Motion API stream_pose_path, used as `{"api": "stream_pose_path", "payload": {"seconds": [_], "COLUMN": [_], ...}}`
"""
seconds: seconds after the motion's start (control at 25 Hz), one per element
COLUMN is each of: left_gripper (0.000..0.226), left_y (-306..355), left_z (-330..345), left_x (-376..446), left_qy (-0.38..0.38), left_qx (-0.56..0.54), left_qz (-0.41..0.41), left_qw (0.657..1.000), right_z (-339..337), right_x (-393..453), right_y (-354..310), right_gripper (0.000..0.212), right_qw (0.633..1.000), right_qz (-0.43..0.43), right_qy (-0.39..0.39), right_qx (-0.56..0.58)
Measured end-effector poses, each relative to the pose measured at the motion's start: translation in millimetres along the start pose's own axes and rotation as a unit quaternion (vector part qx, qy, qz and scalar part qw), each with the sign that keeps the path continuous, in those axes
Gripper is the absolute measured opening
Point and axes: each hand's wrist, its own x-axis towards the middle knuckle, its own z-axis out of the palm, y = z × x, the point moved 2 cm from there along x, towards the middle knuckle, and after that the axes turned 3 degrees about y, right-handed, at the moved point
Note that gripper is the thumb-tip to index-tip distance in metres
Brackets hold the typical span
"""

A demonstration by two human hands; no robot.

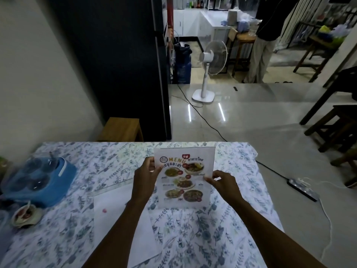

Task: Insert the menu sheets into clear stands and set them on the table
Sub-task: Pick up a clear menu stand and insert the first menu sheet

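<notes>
A printed menu sheet (185, 176) with food photos stands upright in a clear stand over the middle of the table with the floral cloth (193, 238). My left hand (146, 175) pinches its left edge near the top. My right hand (222, 180) pinches its right edge halfway down. The foot of the stand is near the cloth; whether it touches I cannot tell. A second clear stand (114, 185) lies flat to the left, and white sheets (117, 219) lie face down under my left forearm.
A blue condiment caddy (38, 180) with clear lids sits at the table's left, a small bowl with a spoon (25, 213) in front of it. Beyond the table are a wooden stool (121, 129), a standing fan (208, 60), a power strip (303, 188) and a person (262, 43).
</notes>
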Motion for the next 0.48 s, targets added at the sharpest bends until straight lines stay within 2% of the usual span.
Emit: {"api": "stream_pose_path", "payload": {"seconds": [0.28, 0.4, 0.48], "left_gripper": [0.037, 0.031, 0.029], "left_y": [-8, -26, -39], "left_z": [5, 10, 10], "left_x": [-3, -14, -26], "left_qy": [-0.010, -0.051, -0.068], "left_qx": [0.005, 0.036, 0.058], "left_qz": [-0.018, -0.021, -0.019], "left_qw": [1.000, 0.998, 0.996], "right_z": [10, 18, 26], "right_x": [-5, -14, -20], "right_y": [7, 8, 13], "right_gripper": [0.029, 0.031, 0.042], "right_qw": [0.999, 0.997, 0.994], "right_qz": [0.028, 0.045, 0.082], "right_qy": [0.017, 0.040, 0.053], "right_qx": [0.033, 0.038, 0.050]}}
